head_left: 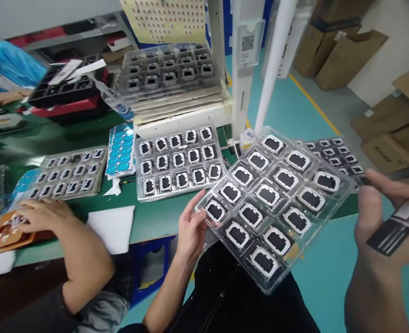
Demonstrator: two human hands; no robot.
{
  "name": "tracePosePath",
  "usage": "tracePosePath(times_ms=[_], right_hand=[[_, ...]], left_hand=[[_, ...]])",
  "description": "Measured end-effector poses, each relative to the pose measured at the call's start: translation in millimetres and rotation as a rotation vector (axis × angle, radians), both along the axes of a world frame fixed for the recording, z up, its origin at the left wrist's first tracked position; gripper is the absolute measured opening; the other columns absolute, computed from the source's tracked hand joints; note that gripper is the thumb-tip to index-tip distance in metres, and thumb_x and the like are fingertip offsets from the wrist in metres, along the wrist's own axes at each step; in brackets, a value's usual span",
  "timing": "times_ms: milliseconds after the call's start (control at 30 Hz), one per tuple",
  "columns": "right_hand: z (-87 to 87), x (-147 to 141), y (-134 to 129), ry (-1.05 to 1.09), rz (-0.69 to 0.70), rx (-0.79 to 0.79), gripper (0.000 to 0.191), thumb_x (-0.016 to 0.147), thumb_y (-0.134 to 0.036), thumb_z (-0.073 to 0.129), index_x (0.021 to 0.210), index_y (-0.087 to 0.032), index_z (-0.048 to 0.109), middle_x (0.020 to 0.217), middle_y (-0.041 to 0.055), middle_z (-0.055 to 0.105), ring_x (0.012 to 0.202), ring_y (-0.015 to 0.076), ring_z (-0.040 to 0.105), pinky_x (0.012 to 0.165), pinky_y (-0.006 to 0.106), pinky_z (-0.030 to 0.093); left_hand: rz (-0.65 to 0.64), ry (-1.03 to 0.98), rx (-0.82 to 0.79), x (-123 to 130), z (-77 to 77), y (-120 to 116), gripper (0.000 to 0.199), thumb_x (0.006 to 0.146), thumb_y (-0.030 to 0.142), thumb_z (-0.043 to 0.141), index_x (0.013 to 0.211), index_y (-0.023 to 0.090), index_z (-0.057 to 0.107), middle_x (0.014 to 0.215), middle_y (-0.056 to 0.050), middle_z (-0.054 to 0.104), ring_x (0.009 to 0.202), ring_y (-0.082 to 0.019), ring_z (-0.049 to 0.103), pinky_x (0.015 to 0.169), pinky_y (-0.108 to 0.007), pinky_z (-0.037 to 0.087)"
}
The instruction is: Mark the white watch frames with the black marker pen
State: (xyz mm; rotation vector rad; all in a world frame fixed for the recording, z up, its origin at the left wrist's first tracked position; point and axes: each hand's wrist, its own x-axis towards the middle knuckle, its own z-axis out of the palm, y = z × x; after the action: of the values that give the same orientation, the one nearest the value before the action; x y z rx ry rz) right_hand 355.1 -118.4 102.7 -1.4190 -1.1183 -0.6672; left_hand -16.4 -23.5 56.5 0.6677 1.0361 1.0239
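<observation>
The left hand (192, 231) of the seated person has its grip closed on the near-left corner of a clear plastic blister tray (266, 286), thumb on top. The tray is held tilted above the person's lap, in front of the green counter (149, 222), and carries fifteen white-rimmed black frames in three rows of five. The right hand (373, 243), blurred, stands just beside the tray and apart from it; its grip is around a dark striped object (387, 238) with a pale label, which I cannot identify. On the counter, a second blister tray (142, 196) lies flat with fifteen similar frames. Left of it are blue adhesive sheets (120, 155) and, nearer the edge, a white foam sheet (112, 227). Behind it, further loaded trays (124, 69) are stacked. Another tray of frames (354, 178) shows past the held one, partly hidden by it. At far left, a co-worker's hand (48, 215) rests over an orange holder (12, 238). Open cardboard boxes (345, 60) stand on the floor to the right.
</observation>
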Motion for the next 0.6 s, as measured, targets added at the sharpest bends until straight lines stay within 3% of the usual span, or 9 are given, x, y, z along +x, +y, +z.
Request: tracePosePath(times_ms=[67,167,233,400,600], right_hand=[[-10.2,17.7,13.2,0.109,0.11,-0.056,0.042,0.083,-0.045,0.097,0.108,-0.021,0.074,0.102,0.0176,0.085,0.098,0.0492,0.089,0.082,0.054,0.073],[-26.0,16.6,27.7,0.224,0.17,-0.135,0.04,0.079,-0.045,0.098,0.1,-0.024,0.071,0.088,0.0127,0.083,0.089,0.0485,0.089,0.068,0.047,0.071],[-33.0,-0.8,33.4,0.253,0.18,-0.151,0.036,0.079,-0.044,0.098,0.095,-0.025,0.072,0.082,0.0102,0.082,0.082,0.0471,0.088,0.063,0.045,0.069],[-35.8,-60.9,42.5,0.352,0.215,-0.202,0.029,0.082,-0.042,0.096,0.099,-0.026,0.078,0.094,0.0109,0.087,0.086,0.047,0.089,0.07,0.053,0.071],[-43.9,-105.3,67.1,0.417,0.333,-0.325,0.028,0.086,-0.048,0.093,0.104,-0.032,0.079,0.108,0.0119,0.09,0.095,0.049,0.089,0.08,0.063,0.072]], left_hand=[[0.039,0.014,0.024,-8.3,4.4,6.9,0.084,0.079,0.043,0.102,0.157,0.027,0.074,0.074,0.004,0.072,0.057,-0.015,0.066,0.069,-0.039,0.074],[0.115,0.037,0.063,-21.7,11.4,18.5,0.089,0.08,0.043,0.101,0.161,0.028,0.068,0.078,0.003,0.075,0.06,-0.016,0.069,0.069,-0.036,0.074],[0.157,0.042,0.068,-32.3,15.8,27.7,0.089,0.08,0.044,0.102,0.16,0.027,0.068,0.087,0.0,0.081,0.064,-0.017,0.073,0.068,-0.035,0.073],[0.327,0.05,0.063,-62.6,25.3,55.7,0.072,0.077,0.043,0.105,0.139,0.022,0.076,0.106,-0.004,0.086,0.074,-0.016,0.078,0.07,-0.029,0.07],[0.462,0.084,0.191,-82.2,37.7,110.5,0.06,0.08,0.049,0.105,0.121,0.02,0.072,0.096,-0.002,0.082,0.073,-0.014,0.074,0.065,-0.025,0.061]])
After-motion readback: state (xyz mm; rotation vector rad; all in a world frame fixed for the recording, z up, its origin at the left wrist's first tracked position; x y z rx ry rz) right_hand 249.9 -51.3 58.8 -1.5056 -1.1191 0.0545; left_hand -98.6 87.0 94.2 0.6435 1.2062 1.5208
